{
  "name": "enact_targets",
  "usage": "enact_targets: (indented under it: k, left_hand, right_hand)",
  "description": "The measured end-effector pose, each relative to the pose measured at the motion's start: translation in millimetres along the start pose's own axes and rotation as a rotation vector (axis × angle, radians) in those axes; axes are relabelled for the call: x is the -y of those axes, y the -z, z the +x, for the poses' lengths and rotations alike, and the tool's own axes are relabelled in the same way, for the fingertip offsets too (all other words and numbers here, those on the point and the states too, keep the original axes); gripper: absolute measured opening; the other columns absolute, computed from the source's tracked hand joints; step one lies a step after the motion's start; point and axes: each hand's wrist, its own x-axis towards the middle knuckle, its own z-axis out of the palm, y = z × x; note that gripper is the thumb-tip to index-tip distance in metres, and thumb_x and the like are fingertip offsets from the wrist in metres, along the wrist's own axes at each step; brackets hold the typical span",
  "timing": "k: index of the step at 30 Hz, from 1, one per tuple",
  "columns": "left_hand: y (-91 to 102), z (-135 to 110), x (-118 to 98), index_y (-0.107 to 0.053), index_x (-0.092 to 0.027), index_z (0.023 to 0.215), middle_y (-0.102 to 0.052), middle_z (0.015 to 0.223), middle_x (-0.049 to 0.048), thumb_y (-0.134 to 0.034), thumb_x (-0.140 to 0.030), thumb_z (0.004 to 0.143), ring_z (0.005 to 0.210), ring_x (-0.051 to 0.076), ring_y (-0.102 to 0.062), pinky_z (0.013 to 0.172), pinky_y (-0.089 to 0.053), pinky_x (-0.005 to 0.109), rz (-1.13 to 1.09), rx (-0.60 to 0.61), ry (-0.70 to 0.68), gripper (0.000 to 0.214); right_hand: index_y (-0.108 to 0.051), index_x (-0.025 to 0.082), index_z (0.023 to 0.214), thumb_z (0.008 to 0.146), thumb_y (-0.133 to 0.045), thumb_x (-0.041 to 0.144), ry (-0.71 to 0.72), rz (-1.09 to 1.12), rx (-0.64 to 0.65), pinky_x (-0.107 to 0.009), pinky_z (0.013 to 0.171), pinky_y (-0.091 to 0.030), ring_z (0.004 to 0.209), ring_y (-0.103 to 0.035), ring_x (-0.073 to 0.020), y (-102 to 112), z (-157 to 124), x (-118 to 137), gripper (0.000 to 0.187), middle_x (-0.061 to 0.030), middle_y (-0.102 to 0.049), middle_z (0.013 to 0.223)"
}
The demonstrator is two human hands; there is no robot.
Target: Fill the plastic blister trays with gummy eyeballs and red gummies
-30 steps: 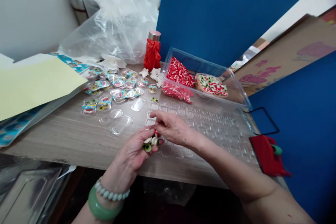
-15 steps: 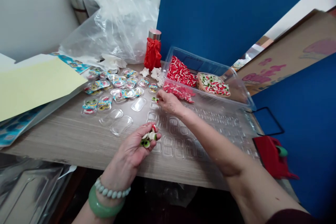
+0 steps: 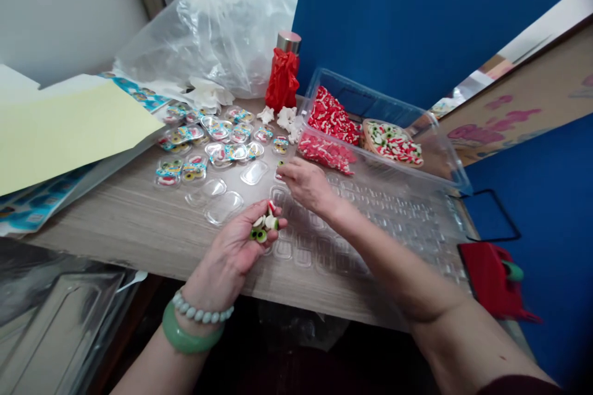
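My left hand (image 3: 236, 244), palm up and cupped, holds several green-and-white eyeball candies (image 3: 262, 235) and a red-and-white piece. It hovers above the near left corner of the rows of clear plastic blister shells (image 3: 303, 257). My right hand (image 3: 308, 182) is over the far left end of those shells, fingers pinched together. A bit of green shows just beside its fingertips; whatever the fingers hold is too small to make out. Left of it lie empty clear shells (image 3: 254, 173) and several filled packs (image 3: 225, 153) with blue printed strips.
A clear bin (image 3: 445, 176) at the back right holds red-and-white pieces (image 3: 331, 120) and a bowl (image 3: 368, 142) of mixed candies. Behind are a red-wrapped bottle (image 3: 282, 80) and a plastic bag (image 3: 217, 37). Yellow paper (image 3: 69, 136) lies left, a red dustpan-like object (image 3: 488, 278) right.
The view has shifted, so the table things appear slightly higher and further right. My right hand's fingers have moved a little nearer over the shells. My left hand still cups the candies.
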Motion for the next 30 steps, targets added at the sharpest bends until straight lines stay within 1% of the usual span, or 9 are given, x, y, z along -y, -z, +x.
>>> enact_targets:
  k: [3, 6, 9, 13, 16, 19, 22, 25, 30]
  left_hand:
    - [-4.8, 0.6, 1.5, -0.065, -0.011, 0.086, -0.069, 0.070, 0.0045, -0.060, -0.007, 0.089, 0.051, 0.013, -0.066, 0.038, -0.050, 0.017, -0.001, 0.049, -0.061, 0.007]
    - [-13.4, -0.3, 6.2, -0.064, -0.012, 0.082, -0.068, 0.065, 0.0022, -0.057, -0.003, 0.087, 0.047, 0.012, -0.063, 0.037, -0.049, 0.017, 0.007, 0.068, -0.096, 0.013]
    - [-20.8, -2.7, 12.3, -0.064, -0.012, 0.082, -0.067, 0.063, 0.0033, -0.060, -0.005, 0.086, 0.047, 0.014, -0.065, 0.035, -0.047, 0.016, 0.044, 0.070, -0.072, 0.009]
    - [-24.9, -5.4, 18.5, -0.066, -0.011, 0.087, -0.069, 0.068, 0.0047, -0.067, -0.006, 0.082, 0.051, 0.016, -0.068, 0.036, -0.048, 0.017, 0.095, 0.094, -0.056, 0.007]
    - [-26.1, -6.8, 20.1, -0.066, -0.011, 0.086, -0.069, 0.068, 0.0038, -0.068, -0.002, 0.078, 0.052, 0.016, -0.068, 0.034, -0.047, 0.017, 0.129, 0.081, -0.040, 0.012]
    - [-27.0, -7.8, 19.1, -0.067, -0.011, 0.084, -0.068, 0.066, 0.0037, -0.065, -0.002, 0.080, 0.050, 0.015, -0.067, 0.033, -0.046, 0.016, 0.142, 0.041, -0.033, 0.010]
    - [-26.5, -7.9, 16.3, -0.067, -0.010, 0.085, -0.067, 0.065, 0.0048, -0.064, -0.003, 0.082, 0.050, 0.016, -0.067, 0.034, -0.048, 0.016, 0.144, 0.011, -0.028, 0.008]
    - [-25.3, -7.4, 13.9, -0.065, -0.011, 0.086, -0.068, 0.067, 0.0060, -0.066, -0.004, 0.082, 0.052, 0.016, -0.068, 0.036, -0.049, 0.016, 0.143, 0.004, -0.015, 0.008]
    - [-25.9, -8.1, 14.7, -0.064, -0.012, 0.087, -0.066, 0.067, 0.0049, -0.066, -0.006, 0.082, 0.053, 0.017, -0.068, 0.034, -0.048, 0.016, 0.190, 0.016, 0.002, 0.008]
  right_hand:
    - [-0.070, 0.020, 0.084, 0.090, -0.054, 0.022, -0.006, 0.335, 0.101, -0.026, 0.072, -0.041, 0.078, -0.058, -0.0149, 11.2, -24.5, 26.4, 0.017, -0.0015, -0.064, 0.083]
    - [-0.067, 0.020, 0.077, 0.086, -0.057, 0.024, -0.118, 0.568, 0.148, -0.025, 0.063, -0.042, 0.067, -0.056, -0.0124, 15.3, -41.4, 39.8, 0.014, 0.0003, -0.062, 0.078]
    - [-0.063, 0.020, 0.073, 0.081, -0.059, 0.023, -0.263, 0.776, 0.108, -0.024, 0.058, -0.042, 0.062, -0.056, -0.0120, 14.7, -48.5, 38.9, 0.010, 0.0015, -0.061, 0.073]
    - [-0.057, 0.020, 0.067, 0.076, -0.061, 0.024, -0.413, 0.943, 0.016, -0.024, 0.059, -0.042, 0.060, -0.054, -0.0113, 11.6, -52.3, 31.1, 0.010, 0.0037, -0.059, 0.061]
    - [-0.056, 0.019, 0.067, 0.072, -0.066, 0.030, -0.486, 1.120, -0.006, -0.022, 0.055, -0.037, 0.055, -0.049, -0.0086, 10.1, -54.6, 25.1, 0.016, 0.0054, -0.056, 0.059]
    - [-0.056, 0.019, 0.071, 0.069, -0.073, 0.036, -0.529, 1.267, -0.012, -0.021, 0.052, -0.033, 0.054, -0.047, -0.0071, 12.5, -56.0, 17.2, 0.024, 0.0059, -0.058, 0.063]
    - [-0.056, 0.020, 0.074, 0.068, -0.076, 0.039, -0.562, 1.307, -0.012, -0.020, 0.050, -0.032, 0.052, -0.048, -0.0070, 18.3, -57.1, 7.5, 0.028, 0.0059, -0.059, 0.064]
    - [-0.059, 0.019, 0.076, 0.065, -0.076, 0.037, -0.612, 1.268, -0.020, -0.020, 0.053, -0.036, 0.055, -0.053, -0.0079, 23.0, -59.2, 0.5, 0.028, 0.0037, -0.063, 0.067]
    - [-0.062, 0.019, 0.078, 0.060, -0.073, 0.030, -0.608, 1.175, -0.081, -0.023, 0.056, -0.040, 0.055, -0.054, -0.0093, 21.9, -63.5, 1.9, 0.023, 0.0047, -0.061, 0.065]
